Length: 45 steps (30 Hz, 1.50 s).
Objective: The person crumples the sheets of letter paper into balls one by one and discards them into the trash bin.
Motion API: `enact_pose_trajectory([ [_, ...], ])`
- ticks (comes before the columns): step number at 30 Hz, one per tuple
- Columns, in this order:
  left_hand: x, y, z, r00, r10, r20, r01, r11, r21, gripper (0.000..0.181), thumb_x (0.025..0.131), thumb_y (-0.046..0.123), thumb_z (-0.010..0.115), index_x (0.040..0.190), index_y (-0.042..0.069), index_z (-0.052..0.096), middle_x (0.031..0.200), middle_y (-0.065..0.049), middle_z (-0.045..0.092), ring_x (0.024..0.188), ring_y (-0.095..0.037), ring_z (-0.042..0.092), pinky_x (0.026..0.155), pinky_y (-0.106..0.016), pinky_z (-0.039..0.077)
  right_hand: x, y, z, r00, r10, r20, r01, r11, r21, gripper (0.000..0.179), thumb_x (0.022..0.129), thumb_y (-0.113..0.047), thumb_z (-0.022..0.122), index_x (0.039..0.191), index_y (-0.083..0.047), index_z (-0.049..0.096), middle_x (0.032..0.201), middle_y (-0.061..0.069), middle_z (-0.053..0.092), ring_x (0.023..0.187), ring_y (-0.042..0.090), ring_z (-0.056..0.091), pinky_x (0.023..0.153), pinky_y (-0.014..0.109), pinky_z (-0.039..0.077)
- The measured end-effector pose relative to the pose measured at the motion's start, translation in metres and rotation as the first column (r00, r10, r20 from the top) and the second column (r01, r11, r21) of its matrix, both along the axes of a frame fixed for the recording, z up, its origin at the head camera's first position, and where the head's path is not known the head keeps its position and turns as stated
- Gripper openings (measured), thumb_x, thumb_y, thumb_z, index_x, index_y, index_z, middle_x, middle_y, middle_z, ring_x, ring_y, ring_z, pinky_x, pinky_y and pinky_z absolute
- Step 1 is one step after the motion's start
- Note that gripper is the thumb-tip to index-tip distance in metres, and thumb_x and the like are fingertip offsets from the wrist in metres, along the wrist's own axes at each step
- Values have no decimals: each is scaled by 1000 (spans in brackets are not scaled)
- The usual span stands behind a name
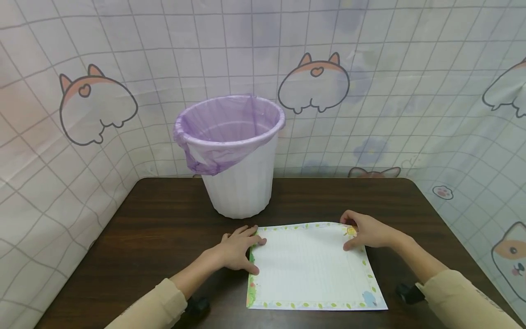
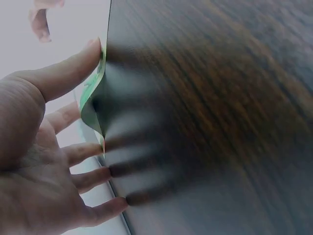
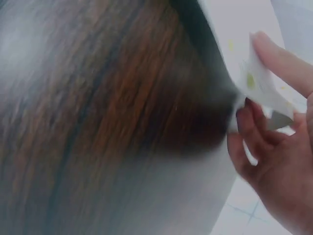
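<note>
A lined sheet of paper with a leafy printed border lies on the dark wooden table. My left hand rests at its left edge, fingers spread and thumb touching the paper. In the left wrist view, that edge buckles up between the thumb and index finger. At the far right corner, my right hand pinches the paper. The right wrist view shows the thumb on top of the sheet, the other fingers curled beneath, and the corner bent upward.
A white bin lined with a purple bag stands behind the paper, toward the back of the table. A patterned grid curtain surrounds the table at the back and sides.
</note>
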<state>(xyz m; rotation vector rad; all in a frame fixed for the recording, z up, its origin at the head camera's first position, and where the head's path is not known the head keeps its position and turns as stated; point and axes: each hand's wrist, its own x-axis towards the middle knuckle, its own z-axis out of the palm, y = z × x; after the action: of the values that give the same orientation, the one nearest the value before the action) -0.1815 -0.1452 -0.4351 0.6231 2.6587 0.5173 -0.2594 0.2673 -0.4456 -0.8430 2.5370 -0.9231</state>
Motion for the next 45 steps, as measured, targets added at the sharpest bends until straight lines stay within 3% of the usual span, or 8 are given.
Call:
enact_pose_trajectory([
  [10,6,-3,-4,999,34,-8,-34,999,41,73,84,39,86,148,20,57,167,-18,22,153,-39,17,111,-72,20,8,18,0,958,36,284,70,932,-355,72,93,-5,76,153,-3,35,122,23,65,97,35,70,80,42,59],
  [15,9,-3,-3,999,44,-22,-43,998,48,73,83,38,87,147,20,57,166,-22,21,151,-43,19,111,-72,21,14,21,-1,959,94,268,15,926,-376,74,95,-4,72,158,-7,34,107,17,66,80,22,70,73,39,59],
  [20,11,-5,-4,999,42,-25,-41,997,60,73,85,38,86,148,19,56,165,-23,22,151,-44,19,111,-73,22,20,17,-5,970,175,167,-120,948,-296,50,97,-9,71,145,-6,57,127,18,63,74,-1,51,70,27,49],
  [30,17,-13,-5,996,85,2,-83,965,248,72,91,34,80,152,14,48,157,-27,33,145,-45,29,110,-70,27,26,15,-6,976,131,175,-45,904,-425,49,95,0,69,142,5,56,142,29,51,47,23,18,48,37,34],
  [34,16,-16,-6,990,123,66,-140,869,475,60,95,22,77,148,9,52,147,-19,49,130,-36,51,103,-54,44,27,17,-5,965,132,225,-10,880,-475,50,96,2,67,144,6,52,117,14,57,47,25,18,46,39,30],
  [37,15,-18,-5,972,121,200,-223,735,640,54,94,12,77,143,4,56,138,-17,57,115,-30,62,91,-41,53,27,18,-5,951,156,268,-1,866,-500,50,98,3,65,146,5,50,96,6,50,45,21,28,47,30,39],
  [42,17,-22,-5,926,61,373,-346,535,770,60,89,2,78,144,0,54,136,-17,59,97,-25,69,89,-35,55,27,20,-7,933,178,312,13,851,-525,51,100,3,61,149,3,47,120,13,50,57,15,52,63,27,55],
  [45,18,-24,-3,923,49,383,-355,496,793,65,87,-1,80,146,1,52,143,-15,54,88,-22,68,91,-34,53,27,19,-9,943,163,290,15,850,-527,56,99,3,62,152,1,43,143,19,41,56,17,49,64,26,54],
])
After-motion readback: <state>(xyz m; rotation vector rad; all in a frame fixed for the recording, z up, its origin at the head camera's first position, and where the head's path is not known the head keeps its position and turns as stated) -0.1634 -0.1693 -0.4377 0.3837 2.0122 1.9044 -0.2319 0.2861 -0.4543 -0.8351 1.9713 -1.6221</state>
